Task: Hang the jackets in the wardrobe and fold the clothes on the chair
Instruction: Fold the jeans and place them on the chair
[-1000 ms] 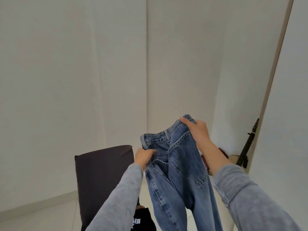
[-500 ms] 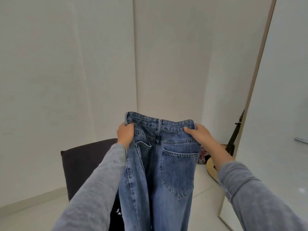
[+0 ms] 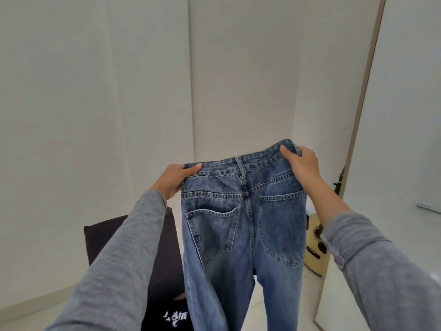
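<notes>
A pair of blue jeans point(image 3: 243, 225) hangs in the air in front of me, back pockets facing me and waistband spread wide. My left hand point(image 3: 175, 180) pinches the left end of the waistband. At the right end, slightly higher, my right hand point(image 3: 301, 162) grips the band. Both legs drop out of the bottom of the view. Behind the jeans at lower left stands the dark chair point(image 3: 107, 237), with a black garment bearing white print point(image 3: 167, 316) lying on its seat.
White wardrobe panels point(image 3: 238, 75) fill the background. An acoustic guitar point(image 3: 315, 247) leans in the corner at the right, beside a white door point(image 3: 405, 139) with a beige edge. Pale floor shows at lower left.
The jeans went from bunched and twisted to spread flat by the waistband. My hands moved apart, and the right end rose a little.
</notes>
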Demonstrator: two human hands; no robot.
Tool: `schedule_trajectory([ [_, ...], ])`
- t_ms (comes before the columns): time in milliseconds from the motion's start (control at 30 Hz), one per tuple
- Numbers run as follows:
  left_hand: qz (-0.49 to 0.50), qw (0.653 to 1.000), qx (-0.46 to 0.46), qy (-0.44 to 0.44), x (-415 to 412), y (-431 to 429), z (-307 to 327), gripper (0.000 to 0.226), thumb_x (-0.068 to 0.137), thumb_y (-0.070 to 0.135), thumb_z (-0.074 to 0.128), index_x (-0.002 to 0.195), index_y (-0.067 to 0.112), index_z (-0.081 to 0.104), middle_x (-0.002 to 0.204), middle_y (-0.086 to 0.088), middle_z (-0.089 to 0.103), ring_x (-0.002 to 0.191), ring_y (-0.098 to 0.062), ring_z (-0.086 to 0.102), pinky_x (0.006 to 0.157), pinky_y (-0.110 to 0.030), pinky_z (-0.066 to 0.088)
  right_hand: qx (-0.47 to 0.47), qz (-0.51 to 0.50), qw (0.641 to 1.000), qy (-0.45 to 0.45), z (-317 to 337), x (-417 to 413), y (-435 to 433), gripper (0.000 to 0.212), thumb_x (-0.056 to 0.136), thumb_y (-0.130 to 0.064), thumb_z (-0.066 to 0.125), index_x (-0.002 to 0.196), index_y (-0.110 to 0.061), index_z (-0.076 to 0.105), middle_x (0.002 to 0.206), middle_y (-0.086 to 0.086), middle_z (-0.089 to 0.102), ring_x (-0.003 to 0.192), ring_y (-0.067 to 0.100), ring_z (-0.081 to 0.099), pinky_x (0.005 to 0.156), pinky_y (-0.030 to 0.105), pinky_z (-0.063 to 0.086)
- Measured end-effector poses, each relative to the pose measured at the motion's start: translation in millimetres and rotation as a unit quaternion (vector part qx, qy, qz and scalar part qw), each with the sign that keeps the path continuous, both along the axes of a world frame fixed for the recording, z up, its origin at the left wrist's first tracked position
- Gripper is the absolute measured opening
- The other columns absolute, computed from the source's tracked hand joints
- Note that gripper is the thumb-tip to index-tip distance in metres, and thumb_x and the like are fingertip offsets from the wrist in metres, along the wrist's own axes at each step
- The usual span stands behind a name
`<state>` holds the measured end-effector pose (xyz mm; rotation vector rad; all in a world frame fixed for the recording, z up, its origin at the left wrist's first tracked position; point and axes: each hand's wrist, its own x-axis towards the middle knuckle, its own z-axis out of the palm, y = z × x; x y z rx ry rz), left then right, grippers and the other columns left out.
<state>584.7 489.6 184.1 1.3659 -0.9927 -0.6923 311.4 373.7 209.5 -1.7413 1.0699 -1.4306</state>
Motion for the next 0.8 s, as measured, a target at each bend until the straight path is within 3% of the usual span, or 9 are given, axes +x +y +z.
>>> schedule_trajectory([
  [100, 0.095, 0.993, -0.01, -0.061, -20, -22, 13, 0.046, 0.081, 0.02, 0.074, 0.05, 0.013, 0.039, 0.036, 0.009, 0.044, 0.036, -0.005, 0.045, 0.04, -0.014, 0.033, -0.012, -0.036, 0.999, 0.0, 10, -11, 3, 0.048, 0.092, -0.038, 0.053, 0.057, -0.017, 0.028, 0.056, 0.002, 0.031, 0.051, 0.016, 0.03, 0.051, 0.032, 0.018],
  [200, 0.15, 0.987, -0.036, -0.038, -44, -46, 18, 0.05, 0.072, 0.022, 0.081, 0.051, 0.016, 0.036, 0.053, -0.003, 0.045, 0.059, -0.017, 0.049, 0.055, -0.028, 0.036, -0.016, -0.08, 0.997, -0.01, 11, -15, 4, 0.05, 0.093, -0.032, 0.053, 0.055, -0.017, 0.025, 0.052, 0.0, 0.026, 0.049, 0.016, 0.024, 0.05, 0.032, 0.016],
  [267, 0.162, 0.985, -0.054, 0.01, -67, -55, 21, 0.049, 0.068, 0.022, 0.084, 0.051, 0.015, 0.038, 0.06, -0.007, 0.047, 0.063, -0.019, 0.05, 0.058, -0.033, 0.038, -0.032, -0.088, 0.996, -0.003, 12, -15, 5, 0.05, 0.092, -0.028, 0.055, 0.053, -0.017, 0.025, 0.05, 0.0, 0.027, 0.048, 0.015, 0.024, 0.049, 0.031, 0.017],
  [400, 0.121, 0.987, -0.071, 0.081, -115, -76, 28, 0.053, 0.07, 0.02, 0.083, 0.051, 0.016, 0.034, 0.054, -0.004, 0.042, 0.058, -0.02, 0.046, 0.055, -0.033, 0.042, -0.074, -0.068, 0.994, 0.041, 23, -7, 10, 0.051, 0.088, -0.025, 0.063, 0.051, -0.015, 0.029, 0.05, 0.002, 0.029, 0.048, 0.015, 0.027, 0.048, 0.03, 0.02],
  [500, 0.055, 0.985, -0.064, 0.149, -141, -86, 32, 0.027, 0.074, 0.016, 0.08, 0.066, 0.003, 0.058, 0.075, -0.013, 0.064, 0.07, -0.026, 0.063, 0.071, -0.042, 0.058, -0.075, -0.056, 0.995, 0.041, 27, -2, 13, 0.047, 0.085, -0.025, 0.066, 0.052, -0.013, 0.035, 0.051, 0.002, 0.035, 0.05, 0.014, 0.033, 0.05, 0.028, 0.025],
  [567, 0.013, 0.979, -0.073, 0.188, -155, -86, 36, 0.02, 0.079, 0.012, 0.075, 0.077, -0.001, 0.061, 0.082, -0.015, 0.064, 0.071, -0.026, 0.063, 0.074, -0.043, 0.058, -0.064, -0.051, 0.997, 0.014, 29, -4, 16, 0.04, 0.084, -0.026, 0.067, 0.055, -0.012, 0.042, 0.054, 0.004, 0.042, 0.054, 0.016, 0.04, 0.055, 0.029, 0.031],
  [700, -0.036, 0.963, -0.1, 0.246, -167, -76, 43, 0.012, 0.088, 0.007, 0.063, 0.077, 0.002, 0.059, 0.078, -0.012, 0.061, 0.069, -0.022, 0.06, 0.073, -0.037, 0.055, -0.05, -0.01, 0.998, -0.02, 30, -9, 21, 0.031, 0.082, -0.026, 0.07, 0.061, -0.011, 0.053, 0.065, 0.006, 0.057, 0.066, 0.021, 0.054, 0.064, 0.032, 0.044],
  [800, -0.064, 0.963, -0.114, 0.237, -166, -69, 48, 0.013, 0.092, 0.009, 0.056, 0.081, 0.005, 0.06, 0.079, -0.01, 0.061, 0.071, -0.021, 0.06, 0.07, -0.033, 0.054, -0.031, 0.059, 0.997, -0.031, 29, -6, 25, 0.023, 0.082, -0.032, 0.07, 0.073, -0.012, 0.065, 0.082, 0.011, 0.069, 0.082, 0.027, 0.067, 0.077, 0.042, 0.057],
])
